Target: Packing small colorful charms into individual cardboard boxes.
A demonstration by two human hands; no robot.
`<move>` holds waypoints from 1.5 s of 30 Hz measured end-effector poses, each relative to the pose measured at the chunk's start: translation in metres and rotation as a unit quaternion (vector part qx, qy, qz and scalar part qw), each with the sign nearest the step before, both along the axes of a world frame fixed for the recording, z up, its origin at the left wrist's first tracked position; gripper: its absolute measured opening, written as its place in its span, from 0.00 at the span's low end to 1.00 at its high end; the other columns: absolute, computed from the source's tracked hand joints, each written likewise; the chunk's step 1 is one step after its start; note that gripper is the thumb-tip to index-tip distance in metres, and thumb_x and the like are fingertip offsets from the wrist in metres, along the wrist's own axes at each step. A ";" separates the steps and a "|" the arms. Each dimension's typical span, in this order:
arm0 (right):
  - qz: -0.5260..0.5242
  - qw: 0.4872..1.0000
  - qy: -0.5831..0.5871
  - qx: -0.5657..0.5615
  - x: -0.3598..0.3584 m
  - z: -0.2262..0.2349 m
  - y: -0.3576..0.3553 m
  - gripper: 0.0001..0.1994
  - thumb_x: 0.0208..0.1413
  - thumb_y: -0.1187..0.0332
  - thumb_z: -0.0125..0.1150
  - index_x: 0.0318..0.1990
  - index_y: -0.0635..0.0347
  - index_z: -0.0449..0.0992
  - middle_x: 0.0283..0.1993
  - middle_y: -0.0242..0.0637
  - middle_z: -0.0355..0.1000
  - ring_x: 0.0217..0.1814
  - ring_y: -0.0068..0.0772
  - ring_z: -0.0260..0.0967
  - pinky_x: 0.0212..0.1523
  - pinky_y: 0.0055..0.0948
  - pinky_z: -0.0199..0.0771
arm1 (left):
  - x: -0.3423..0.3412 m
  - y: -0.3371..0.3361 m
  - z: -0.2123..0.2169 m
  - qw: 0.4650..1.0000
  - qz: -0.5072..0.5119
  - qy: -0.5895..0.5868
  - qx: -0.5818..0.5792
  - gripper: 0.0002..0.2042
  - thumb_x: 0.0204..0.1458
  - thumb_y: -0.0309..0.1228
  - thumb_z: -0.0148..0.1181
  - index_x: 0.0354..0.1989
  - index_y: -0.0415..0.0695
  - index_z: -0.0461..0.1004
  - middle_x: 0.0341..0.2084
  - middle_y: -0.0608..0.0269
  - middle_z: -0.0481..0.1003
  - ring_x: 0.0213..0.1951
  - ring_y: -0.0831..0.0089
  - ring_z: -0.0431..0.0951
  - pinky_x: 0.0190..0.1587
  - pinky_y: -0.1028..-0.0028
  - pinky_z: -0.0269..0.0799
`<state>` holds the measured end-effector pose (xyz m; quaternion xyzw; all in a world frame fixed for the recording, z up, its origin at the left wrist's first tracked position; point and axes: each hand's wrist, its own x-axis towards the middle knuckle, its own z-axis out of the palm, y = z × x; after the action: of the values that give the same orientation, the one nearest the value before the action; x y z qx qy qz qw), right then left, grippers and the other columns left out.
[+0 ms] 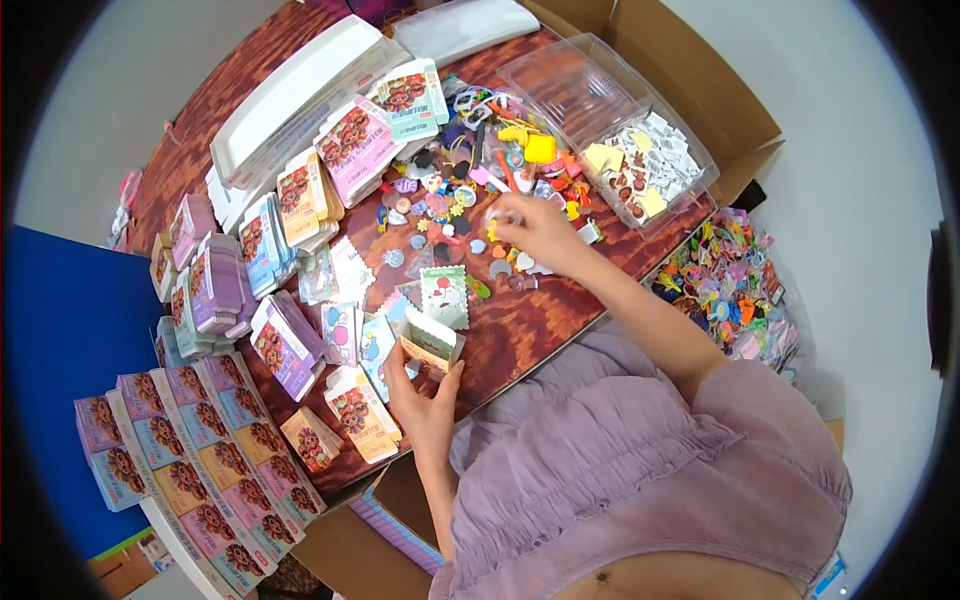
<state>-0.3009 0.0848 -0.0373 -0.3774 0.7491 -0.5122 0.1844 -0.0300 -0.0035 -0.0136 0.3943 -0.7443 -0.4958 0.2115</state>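
Observation:
My left hand [426, 408] is closed around a small open-topped cardboard box [434, 336], held upright near the table's front edge. Over the heap of small colourful charms [436, 204], my right hand [545, 235] has its fingers pinched together. Something small, partly clear and yellowish, shows at those fingertips, but its kind is not plain. A green scallop-edged card [445, 296] lies just beyond the box. Beside my left hand rest a yellow-orange flat carton [362, 414] and blue-and-white cards [376, 350].
Stacks of flattened cartons [218, 285] line the table's left side. Filled display trays [215, 470] stand at the lower left. A clear plastic bin [705, 165] holds small packets at the far right. Below the right edge sits a bag of colourful trinkets [725, 280].

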 end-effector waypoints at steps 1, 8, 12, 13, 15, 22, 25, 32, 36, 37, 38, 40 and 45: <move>-0.001 0.994 -0.108 0.033 -0.011 0.002 0.008 0.05 0.58 0.69 0.59 0.38 0.60 0.72 0.29 0.32 0.75 0.24 0.19 0.69 0.24 0.25 0.68 | 0.002 -0.001 -0.002 1.000 -0.005 -0.003 -0.013 0.36 0.41 0.22 0.74 0.62 0.36 0.62 0.54 0.53 0.64 0.54 0.64 0.69 0.47 0.70 0.79; -0.040 0.961 -0.270 -0.032 -0.033 0.015 0.034 0.11 0.63 0.69 0.52 0.47 0.66 0.72 0.32 0.37 0.79 0.24 0.17 0.69 0.21 0.16 0.65 | -0.010 0.005 0.011 0.998 -0.007 0.022 0.064 0.37 0.44 0.18 0.71 0.64 0.38 0.58 0.57 0.55 0.60 0.57 0.64 0.69 0.49 0.70 0.80; -0.050 0.967 -0.249 -0.020 -0.030 0.010 0.031 0.10 0.62 0.70 0.53 0.47 0.65 0.73 0.32 0.34 0.77 0.23 0.15 0.67 0.21 0.15 0.64 | -0.009 0.006 0.008 0.998 -0.018 0.038 0.053 0.36 0.44 0.18 0.70 0.64 0.38 0.58 0.57 0.56 0.60 0.56 0.64 0.69 0.51 0.69 0.79; -0.040 0.968 -0.246 -0.004 -0.029 0.009 0.029 0.10 0.62 0.70 0.53 0.47 0.64 0.73 0.31 0.33 0.77 0.23 0.14 0.66 0.20 0.15 0.63 | -0.008 0.007 0.009 0.997 -0.013 0.042 0.066 0.36 0.45 0.17 0.69 0.64 0.38 0.58 0.58 0.56 0.59 0.56 0.64 0.69 0.52 0.69 0.78; -0.052 0.965 -0.257 -0.011 -0.032 0.010 0.027 0.10 0.62 0.70 0.54 0.47 0.63 0.73 0.31 0.32 0.76 0.22 0.14 0.66 0.20 0.15 0.62 | -0.010 0.008 0.009 0.996 -0.007 0.044 0.078 0.36 0.46 0.17 0.69 0.64 0.38 0.58 0.58 0.56 0.59 0.56 0.64 0.69 0.53 0.68 0.78; 0.079 0.937 -0.339 -0.028 -0.007 0.042 0.025 0.13 0.62 0.66 0.59 0.50 0.63 0.74 0.28 0.24 0.72 0.22 0.09 0.62 0.19 0.13 0.57 | -0.016 0.009 0.009 0.998 -0.032 0.037 0.040 0.35 0.46 0.18 0.68 0.63 0.37 0.58 0.57 0.52 0.59 0.56 0.61 0.70 0.51 0.67 0.78; 0.150 0.828 -0.528 -0.117 0.023 0.070 0.010 0.16 0.65 0.64 0.55 0.52 0.67 0.76 0.33 0.30 0.71 0.24 0.13 0.61 0.20 0.16 0.57 | -0.019 0.012 0.017 0.999 -0.029 0.017 0.040 0.34 0.45 0.21 0.69 0.62 0.37 0.60 0.54 0.50 0.63 0.54 0.58 0.71 0.53 0.66 0.76; 0.170 0.975 0.136 -0.054 0.076 0.080 -0.006 0.08 0.56 0.75 0.54 0.43 0.63 0.73 0.39 0.42 0.68 0.46 0.45 0.70 0.42 0.38 0.72 | -0.024 0.012 0.015 0.998 -0.056 -0.027 -0.022 0.34 0.42 0.27 0.73 0.59 0.37 0.64 0.48 0.50 0.69 0.50 0.57 0.72 0.52 0.65 0.70; 0.133 0.949 0.282 -0.055 0.093 0.077 -0.012 0.08 0.48 0.72 0.57 0.37 0.61 0.71 0.38 0.41 0.67 0.44 0.44 0.71 0.40 0.38 0.74 | -0.028 0.015 0.017 0.999 -0.046 -0.016 -0.013 0.33 0.42 0.25 0.73 0.58 0.37 0.64 0.47 0.50 0.69 0.50 0.58 0.72 0.52 0.65 0.70; 0.134 0.948 0.283 -0.053 0.093 0.075 -0.011 0.08 0.48 0.71 0.58 0.36 0.60 0.71 0.38 0.40 0.67 0.43 0.43 0.71 0.38 0.37 0.74 | -0.030 0.014 0.017 0.998 -0.056 -0.011 -0.013 0.33 0.42 0.25 0.73 0.58 0.37 0.64 0.47 0.50 0.69 0.50 0.58 0.72 0.52 0.65 0.70; 0.133 0.948 0.285 -0.050 0.094 0.075 -0.010 0.08 0.47 0.70 0.58 0.36 0.60 0.70 0.38 0.40 0.66 0.42 0.42 0.71 0.37 0.36 0.74 | -0.031 0.014 0.017 0.998 -0.049 -0.016 -0.020 0.32 0.42 0.24 0.72 0.58 0.37 0.64 0.47 0.51 0.69 0.50 0.59 0.72 0.52 0.66 0.70; 0.144 0.945 0.288 -0.049 0.102 0.077 -0.013 0.08 0.47 0.69 0.58 0.35 0.59 0.71 0.38 0.39 0.67 0.42 0.40 0.71 0.35 0.37 0.74 | -0.031 0.017 0.019 0.998 -0.057 -0.014 -0.027 0.32 0.42 0.23 0.71 0.58 0.36 0.65 0.47 0.51 0.69 0.50 0.59 0.72 0.51 0.66 0.70; 0.103 0.946 0.303 -0.058 0.107 0.062 -0.016 0.07 0.46 0.69 0.59 0.33 0.58 0.71 0.37 0.38 0.68 0.42 0.37 0.70 0.39 0.36 0.73 | -0.032 0.017 0.012 0.999 -0.025 0.034 0.004 0.32 0.45 0.22 0.70 0.60 0.37 0.62 0.53 0.56 0.65 0.54 0.65 0.69 0.53 0.68 0.72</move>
<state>-0.1935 0.0692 0.0252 -0.5997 0.6959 -0.3946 -0.0216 -0.0624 0.0137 -0.0017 0.3597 -0.7441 -0.5170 0.2225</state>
